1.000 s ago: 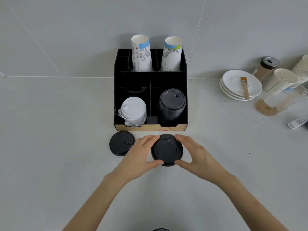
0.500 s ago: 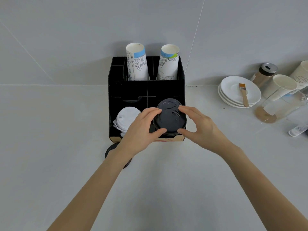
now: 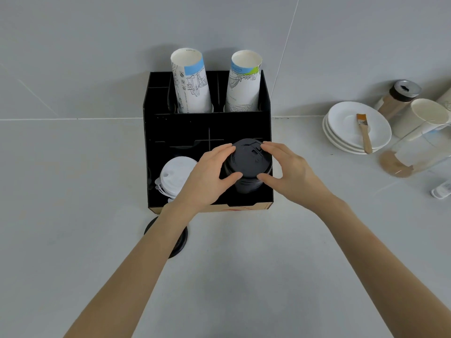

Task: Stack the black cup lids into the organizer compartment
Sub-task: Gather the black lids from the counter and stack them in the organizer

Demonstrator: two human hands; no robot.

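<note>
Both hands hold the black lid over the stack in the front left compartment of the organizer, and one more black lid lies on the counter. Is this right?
Not quite. In the head view both hands, left and right, hold the black lid over the stack in the front right compartment of the organizer; the front left one holds white lids. One more black lid does lie on the counter.

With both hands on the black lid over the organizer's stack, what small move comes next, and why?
Probably press the black lid down and let go: both the left hand and right hand hold it atop the black stack in the organizer. Another lid waits outside.
</note>
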